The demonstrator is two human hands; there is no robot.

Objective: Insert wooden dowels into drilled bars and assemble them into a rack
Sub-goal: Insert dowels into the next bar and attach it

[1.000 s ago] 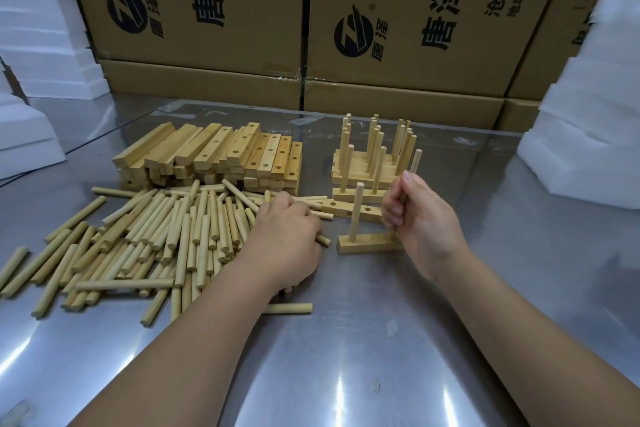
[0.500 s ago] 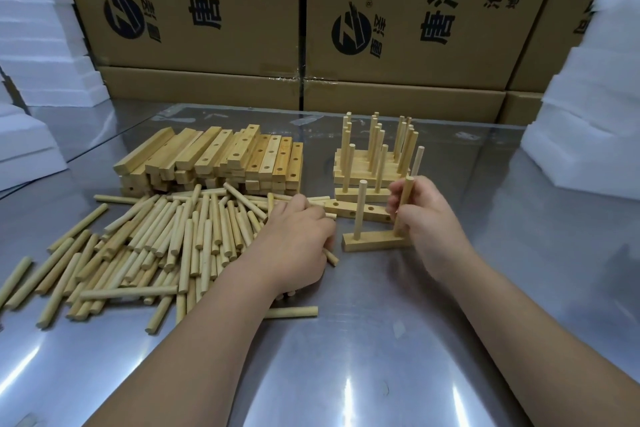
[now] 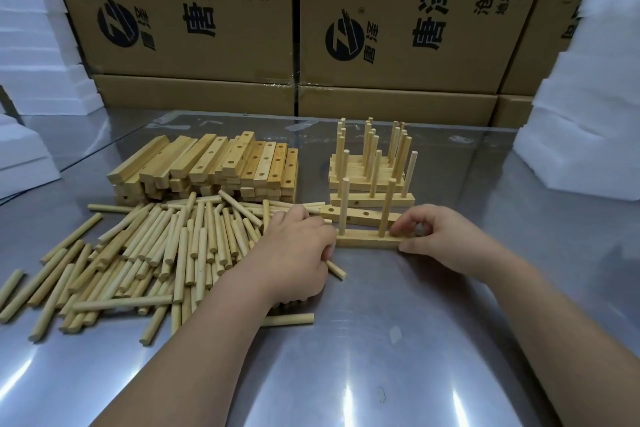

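A shiny grey metal table top (image 3: 398,340) fills the lower part of the view. It reflects white streaks of light near the front edge. On its far part lies what looks like a clear glass sheet (image 3: 114,135), with one edge visible at the left. Behind the table, large brown cardboard boxes (image 3: 207,10) stand close together in a row, printed with a round black logo and black Chinese characters. They rest on flatter brown cardboard boxes (image 3: 194,95). A stepped stack of white foam blocks (image 3: 38,55) stands at the left, and a second white foam stack (image 3: 588,97) stands at the right.
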